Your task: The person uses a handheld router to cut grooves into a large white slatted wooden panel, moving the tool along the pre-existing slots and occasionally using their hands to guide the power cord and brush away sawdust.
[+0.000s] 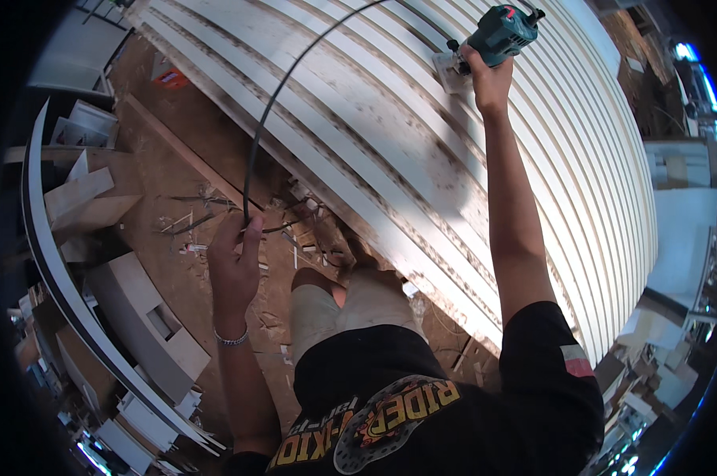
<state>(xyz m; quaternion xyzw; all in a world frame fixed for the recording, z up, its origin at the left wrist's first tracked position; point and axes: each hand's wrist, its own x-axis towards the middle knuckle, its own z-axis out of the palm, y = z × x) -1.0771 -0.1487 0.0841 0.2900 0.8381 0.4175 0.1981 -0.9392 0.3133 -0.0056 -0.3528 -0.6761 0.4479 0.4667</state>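
Note:
My right hand [492, 83] reaches far forward and is closed around a dark green trim router [503, 38] with a clear base plate [451, 73]. The router rests on a large white panel [350, 131] cut with many long parallel grooves, and brown dust lies along several of them. Nearer to me on the left, my left hand [235, 258] pinches a black power cord [266, 119] between thumb and fingers. From there the cord arcs up over the panel and runs out at the top edge. The router's bit is hidden.
Brown floor on the left holds scraps, wood bits and a long wooden strip [185, 155]. An orange package [170, 77] lies by the panel's far left corner. Board offcuts [148, 321] and a long curved white strip [37, 198] stand at the left; more pieces are piled at right.

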